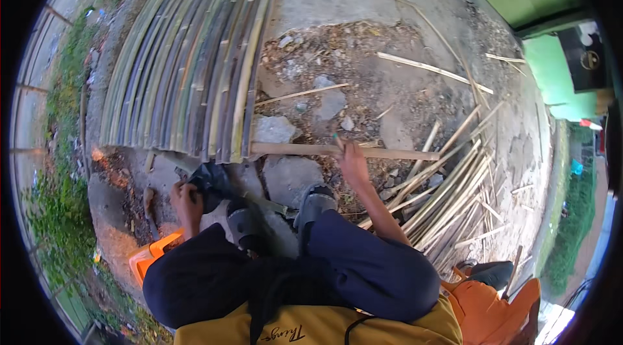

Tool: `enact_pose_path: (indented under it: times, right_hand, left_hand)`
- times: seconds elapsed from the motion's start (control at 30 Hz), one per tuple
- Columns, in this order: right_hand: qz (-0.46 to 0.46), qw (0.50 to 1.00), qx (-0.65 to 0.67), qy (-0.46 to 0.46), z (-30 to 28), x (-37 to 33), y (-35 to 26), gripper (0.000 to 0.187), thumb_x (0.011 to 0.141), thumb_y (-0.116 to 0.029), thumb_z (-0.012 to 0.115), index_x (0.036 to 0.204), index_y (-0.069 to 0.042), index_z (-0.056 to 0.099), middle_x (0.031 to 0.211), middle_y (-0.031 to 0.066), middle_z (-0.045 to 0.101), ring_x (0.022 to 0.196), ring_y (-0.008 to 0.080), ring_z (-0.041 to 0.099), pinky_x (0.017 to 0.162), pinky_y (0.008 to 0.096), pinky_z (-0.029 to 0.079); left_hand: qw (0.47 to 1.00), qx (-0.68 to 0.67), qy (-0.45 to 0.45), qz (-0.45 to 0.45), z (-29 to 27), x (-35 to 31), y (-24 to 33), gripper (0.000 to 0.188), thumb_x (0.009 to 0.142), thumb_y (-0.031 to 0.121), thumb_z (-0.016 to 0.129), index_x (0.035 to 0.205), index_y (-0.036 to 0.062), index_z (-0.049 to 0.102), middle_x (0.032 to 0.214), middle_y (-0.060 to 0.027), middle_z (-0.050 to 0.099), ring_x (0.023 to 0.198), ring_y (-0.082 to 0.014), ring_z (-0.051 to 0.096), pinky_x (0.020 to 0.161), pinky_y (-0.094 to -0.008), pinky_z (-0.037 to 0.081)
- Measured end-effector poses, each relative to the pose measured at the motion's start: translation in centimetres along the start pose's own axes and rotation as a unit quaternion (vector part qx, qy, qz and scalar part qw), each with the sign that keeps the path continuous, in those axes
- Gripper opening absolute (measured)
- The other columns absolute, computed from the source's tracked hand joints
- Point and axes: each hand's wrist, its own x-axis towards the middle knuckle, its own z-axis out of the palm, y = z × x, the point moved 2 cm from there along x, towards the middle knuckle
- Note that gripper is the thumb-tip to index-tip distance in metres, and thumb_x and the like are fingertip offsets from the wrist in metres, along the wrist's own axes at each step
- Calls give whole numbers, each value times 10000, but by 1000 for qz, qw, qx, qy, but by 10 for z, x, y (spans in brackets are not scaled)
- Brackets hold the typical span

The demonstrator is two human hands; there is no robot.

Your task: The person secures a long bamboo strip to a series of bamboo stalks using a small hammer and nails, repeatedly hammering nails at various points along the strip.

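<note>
Seated low over rough stony ground (337, 40), knees apart in dark blue trousers. Right hand (352, 162) closed around a short green-tipped tool, kind not clear, resting on the long pale wooden lath (344, 149) lying crosswise under the near end of the mat of split green and brown bamboo strips (188, 66). Left hand (187, 201) clenched on a dark crumpled bag-like thing (211, 179) just beside the left grey sandal (240, 223), beside the mat's near edge. To the right, a loose heap of thin pale bamboo slats (454, 183), fanned out and near the right grey sandal (316, 202). Probably risky: lath not pinned by the other hand, so could roll or slide on the stones under pressure; tool could then slip toward the foot. Sharp slat ends close to the leg, also a danger of scratching.
</note>
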Motion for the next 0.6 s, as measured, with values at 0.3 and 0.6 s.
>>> enact_pose_path:
  times: [0.3, 0.6]
  right_hand:
    - [-54, 992, 111, -25, 28, -60, -36, 265, 955, -135, 694, 1101, 38, 557, 974, 257, 582, 871, 478, 592, 747, 543, 471]
    - [-143, 951, 112, -250, 62, -68, -70, 546, 865, -382, 828, 1150, -19, 538, 972, 224, 643, 907, 438, 656, 807, 492, 530]
  left_hand:
    - [947, -10, -312, 73, 64, -3, 12, 373, 732, 166, 813, 1055, 63, 655, 1056, -178, 663, 1049, -414, 646, 877, -497, 512]
    - [978, -188, -45, -73, -22, 30, 23, 163, 751, 28, 637, 901, -10, 586, 687, -165, 567, 642, -353, 592, 632, -416, 475]
